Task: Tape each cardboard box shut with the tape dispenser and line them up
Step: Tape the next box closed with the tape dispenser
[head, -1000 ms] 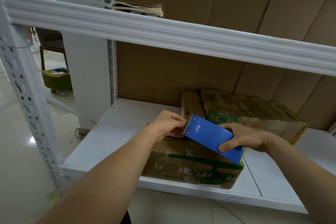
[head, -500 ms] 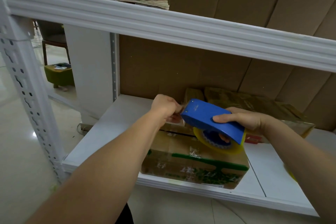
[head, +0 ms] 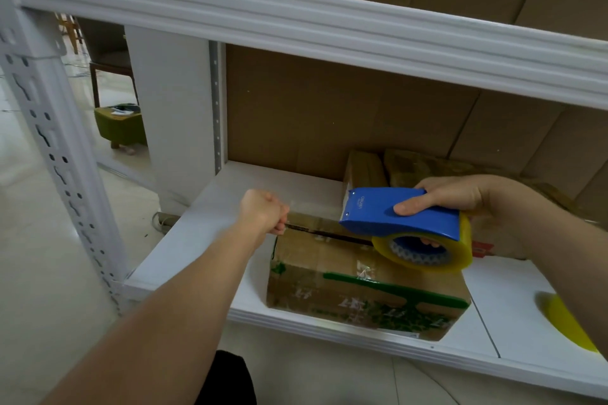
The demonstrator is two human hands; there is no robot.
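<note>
Box (head: 358, 283) sits at the shelf's (head: 204, 240) front edge, its open seam running left to right under my hands. My left hand (head: 263, 215) is curled tight at the seam's left end, pinching the free end of the tape (head: 312, 209). My right hand (head: 460, 204) grips the blue dispenser (head: 394, 212) above the seam's right part. The strip stretches between them along the seam; I judge it goes down next. More boxes (head: 411, 168) lie behind.
</note>
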